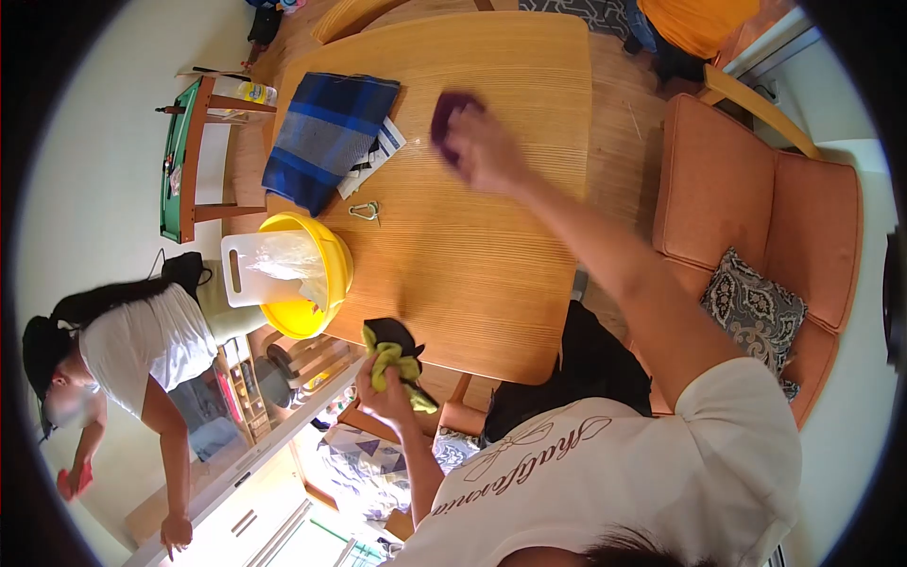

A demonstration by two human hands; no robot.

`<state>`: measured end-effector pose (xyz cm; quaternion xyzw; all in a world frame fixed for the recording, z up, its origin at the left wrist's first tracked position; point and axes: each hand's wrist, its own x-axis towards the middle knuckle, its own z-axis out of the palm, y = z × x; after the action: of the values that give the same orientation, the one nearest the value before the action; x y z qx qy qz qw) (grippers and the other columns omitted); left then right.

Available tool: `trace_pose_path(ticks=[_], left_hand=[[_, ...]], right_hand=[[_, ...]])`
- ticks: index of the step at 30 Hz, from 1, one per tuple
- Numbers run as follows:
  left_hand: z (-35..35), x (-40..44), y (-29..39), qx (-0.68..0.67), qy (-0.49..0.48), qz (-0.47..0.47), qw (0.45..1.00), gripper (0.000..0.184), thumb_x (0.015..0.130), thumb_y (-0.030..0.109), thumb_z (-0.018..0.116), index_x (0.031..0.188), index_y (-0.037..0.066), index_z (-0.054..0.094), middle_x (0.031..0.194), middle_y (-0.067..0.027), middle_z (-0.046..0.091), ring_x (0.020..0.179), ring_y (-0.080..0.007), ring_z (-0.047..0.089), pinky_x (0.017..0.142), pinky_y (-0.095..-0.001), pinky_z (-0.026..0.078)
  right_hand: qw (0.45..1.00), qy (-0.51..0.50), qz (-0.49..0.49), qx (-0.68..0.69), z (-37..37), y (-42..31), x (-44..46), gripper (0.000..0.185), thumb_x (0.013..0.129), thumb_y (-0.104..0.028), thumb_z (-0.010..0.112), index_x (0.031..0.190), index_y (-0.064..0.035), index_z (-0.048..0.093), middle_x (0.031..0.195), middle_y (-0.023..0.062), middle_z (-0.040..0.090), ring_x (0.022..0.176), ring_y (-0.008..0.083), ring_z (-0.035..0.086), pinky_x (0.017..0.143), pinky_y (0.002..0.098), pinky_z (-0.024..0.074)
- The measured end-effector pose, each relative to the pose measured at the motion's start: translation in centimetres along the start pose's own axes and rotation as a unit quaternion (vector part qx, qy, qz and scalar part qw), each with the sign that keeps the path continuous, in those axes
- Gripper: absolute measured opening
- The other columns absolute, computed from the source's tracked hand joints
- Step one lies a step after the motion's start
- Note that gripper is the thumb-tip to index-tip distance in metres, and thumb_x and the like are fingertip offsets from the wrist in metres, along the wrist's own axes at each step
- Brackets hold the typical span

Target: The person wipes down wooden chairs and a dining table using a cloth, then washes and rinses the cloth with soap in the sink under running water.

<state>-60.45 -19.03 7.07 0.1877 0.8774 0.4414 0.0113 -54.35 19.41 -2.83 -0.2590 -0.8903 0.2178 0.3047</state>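
Note:
On the wooden table (472, 255), my right hand (487, 156) is closed over a dark purple cloth (453, 109); both are blurred by motion. My left hand (383, 395) grips a bunched yellow-green and black cloth (389, 345) by the table's near left edge. A folded blue and grey checked cloth (326, 137) lies at the table's left side, over printed papers (373, 161). A small metal carabiner-like clip (365, 210) rests just below them. Near the left edge, a yellow bucket (338, 274) has a white board (244, 269) and clear plastic in it.
At the left, another person (151, 331) in a white shirt leans over, a red cloth (71, 480) in one hand. A small green-topped game table (179, 161) stands by the wall. An orange sofa (709, 180) with a patterned cushion (756, 302) is at the right.

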Motion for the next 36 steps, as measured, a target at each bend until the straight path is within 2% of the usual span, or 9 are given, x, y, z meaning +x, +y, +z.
trace_pose_path(ticks=[3,4,6,11,16,24,25,27,36], left_hand=[[-0.9,0.2,3.1,-0.004,0.024,-0.041,0.999,0.024,0.07,-0.005,0.059,0.093,-0.002,0.064,0.09,-0.0096,0.063,0.079,-0.017,0.06,0.07,-0.0285,0.051],[-0.8,0.5,4.0,0.012,0.04,-0.035,0.999,0.024,0.07,-0.005,0.059,0.093,-0.002,0.063,0.09,-0.0097,0.063,0.077,-0.0169,0.059,0.069,-0.0283,0.051],[-0.1,1.2,4.3,0.006,0.023,-0.035,0.999,0.024,0.07,-0.006,0.058,0.094,-0.002,0.063,0.09,-0.0093,0.062,0.079,-0.0166,0.059,0.071,-0.0284,0.051],[4.3,2.5,2.6,0.062,-0.067,0.094,0.991,0.034,0.071,0.001,0.062,0.105,0.0,0.061,0.103,-0.0138,0.059,0.096,-0.0281,0.055,0.087,-0.0391,0.043],[10.7,1.7,4.8,0.318,-0.165,0.14,0.923,0.066,0.073,0.036,0.069,0.13,0.009,0.047,0.141,-0.0174,0.028,0.133,-0.0421,0.014,0.099,-0.0643,0.02],[28.3,-4.5,12.6,0.29,-0.316,0.239,0.871,0.089,0.074,0.04,0.068,0.137,-0.004,0.025,0.144,-0.0299,0.01,0.134,-0.0472,0.0,0.103,-0.065,0.009],[29.7,-5.5,13.2,0.277,-0.337,0.23,0.87,0.095,0.073,0.04,0.069,0.138,-0.007,0.019,0.143,-0.0333,0.006,0.134,-0.0485,-0.001,0.103,-0.0643,0.008],[33.1,-6.2,13.8,0.333,-0.29,0.2,0.875,0.1,0.071,0.042,0.07,0.138,-0.008,0.015,0.143,-0.0345,0.005,0.134,-0.0488,-0.001,0.104,-0.0632,0.007],[35.3,-7.5,15.2,0.512,-0.243,0.132,0.813,0.125,0.056,0.06,0.073,0.14,-0.007,0.008,0.144,-0.0329,-0.001,0.134,-0.0489,-0.003,0.098,-0.0715,0.007]], right_hand=[[0.972,-0.014,-0.14,0.187,1.4,-8.9,-8.7,0.023,0.07,-0.021,0.067,0.09,-0.0115,0.061,0.117,0.0122,0.055,0.122,0.03,0.042,0.102,0.0468,0.0329],[0.946,-0.137,-0.155,0.25,0.3,-11.3,-11.4,0.022,0.073,-0.025,0.066,0.091,-0.0116,0.061,0.117,0.0115,0.056,0.121,0.028,0.043,0.102,0.0448,0.033],[0.912,-0.203,-0.305,0.183,2.9,-13.2,-19.1,0.022,0.077,-0.026,0.062,0.094,-0.0112,0.061,0.117,0.01,0.055,0.119,0.0267,0.045,0.103,0.0441,0.0328],[0.913,-0.228,-0.302,0.152,-6.8,-5.9,-18.2,0.027,0.076,-0.026,0.063,0.099,-0.0113,0.064,0.125,0.0073,0.05,0.118,0.0275,0.045,0.102,0.0462,0.0317],[0.994,-0.072,-0.087,0.003,-10.0,6.6,-8.7,0.027,0.079,-0.025,0.063,0.102,-0.012,0.064,0.129,0.0081,0.049,0.12,0.0295,0.042,0.1,0.0427,0.034],[0.985,0.034,-0.005,-0.168,-5.9,23.9,9.7,0.037,0.082,-0.042,0.058,0.115,-0.0258,0.061,0.127,0.0057,0.052,0.121,0.0284,0.042,0.1,0.046,0.0333],[0.987,0.027,-0.003,-0.156,-6.2,23.8,10.8,0.037,0.082,-0.042,0.058,0.115,-0.0258,0.061,0.127,0.0057,0.052,0.121,0.0284,0.042,0.1,0.046,0.0333],[0.951,-0.203,0.224,-0.062,-9.2,23.8,14.5,0.049,0.077,-0.05,0.061,0.121,-0.0304,0.056,0.125,0.0062,0.054,0.117,0.0288,0.047,0.096,0.046,0.0375],[0.94,-0.281,0.188,-0.049,-9.2,27.5,16.1,0.055,0.073,-0.052,0.063,0.123,-0.0322,0.053,0.106,0.0061,0.064,0.098,0.0247,0.06,0.083,0.0396,0.048]])
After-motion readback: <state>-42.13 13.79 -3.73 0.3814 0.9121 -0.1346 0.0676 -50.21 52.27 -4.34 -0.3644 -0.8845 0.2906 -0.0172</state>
